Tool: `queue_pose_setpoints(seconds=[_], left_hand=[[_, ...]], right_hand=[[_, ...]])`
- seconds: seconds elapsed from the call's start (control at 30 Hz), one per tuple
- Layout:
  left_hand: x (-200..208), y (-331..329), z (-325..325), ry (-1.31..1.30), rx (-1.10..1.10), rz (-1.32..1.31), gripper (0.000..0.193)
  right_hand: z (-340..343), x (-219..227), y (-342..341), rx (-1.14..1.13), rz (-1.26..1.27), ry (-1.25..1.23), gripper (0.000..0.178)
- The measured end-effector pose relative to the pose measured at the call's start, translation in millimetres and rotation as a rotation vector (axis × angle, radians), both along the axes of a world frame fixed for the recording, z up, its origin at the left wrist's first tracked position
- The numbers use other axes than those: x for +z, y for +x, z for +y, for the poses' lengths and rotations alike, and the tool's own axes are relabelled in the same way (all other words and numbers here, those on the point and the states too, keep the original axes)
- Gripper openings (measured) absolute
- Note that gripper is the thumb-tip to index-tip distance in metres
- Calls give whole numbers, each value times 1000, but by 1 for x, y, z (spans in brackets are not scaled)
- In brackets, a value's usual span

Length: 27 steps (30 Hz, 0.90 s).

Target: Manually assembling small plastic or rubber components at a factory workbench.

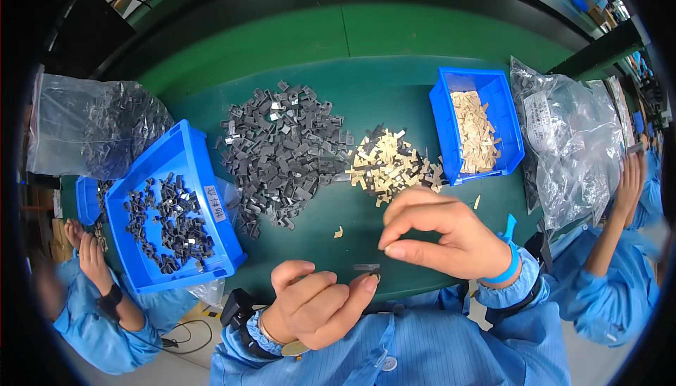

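Note:
My left hand (320,308) is closed near the table's front edge, a small dark part (377,276) showing at its thumb and fingertip. Just beyond that fingertip is a small, thin, clear-looking piece (366,268). To the right and a little farther off, my right hand (454,238) makes a pinch, a blue band round its wrist; whatever its fingertips hold is too small to make out. It hovers close to a pile of small cream and black pieces (391,164). A large heap of dark grey plastic parts (282,150) lies left of that pile.
A blue bin (229,227) with black parts stands at the left, another blue bin (517,132) with tan pieces at the right. Clear plastic bags (91,129) flank both. One loose cream piece (339,232) lies on the green table (303,245). Co-workers sit on both sides.

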<state>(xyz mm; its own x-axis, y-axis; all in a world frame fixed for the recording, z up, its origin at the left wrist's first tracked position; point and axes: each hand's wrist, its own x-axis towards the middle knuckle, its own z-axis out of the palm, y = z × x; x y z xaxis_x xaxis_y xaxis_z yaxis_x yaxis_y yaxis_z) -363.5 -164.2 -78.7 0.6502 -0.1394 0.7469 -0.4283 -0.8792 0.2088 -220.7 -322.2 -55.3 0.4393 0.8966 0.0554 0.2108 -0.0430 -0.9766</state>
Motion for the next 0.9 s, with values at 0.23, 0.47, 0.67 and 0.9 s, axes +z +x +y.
queue_pose_setpoints(seconds=[0.23,0.47,0.67,0.9], left_hand=[[-2,-8,3,64,-15,34,32],[-2,-9,6,78,-46,55,33],[-4,14,17,0,143,152,39],[-30,49,23,-88,428,288,36]], right_hand=[[8,0,-3,134,38,-49,8],[10,1,-6,164,52,-50,6],[12,-15,-16,-89,-108,-64,7],[12,-31,-12,-542,-12,141,6]])
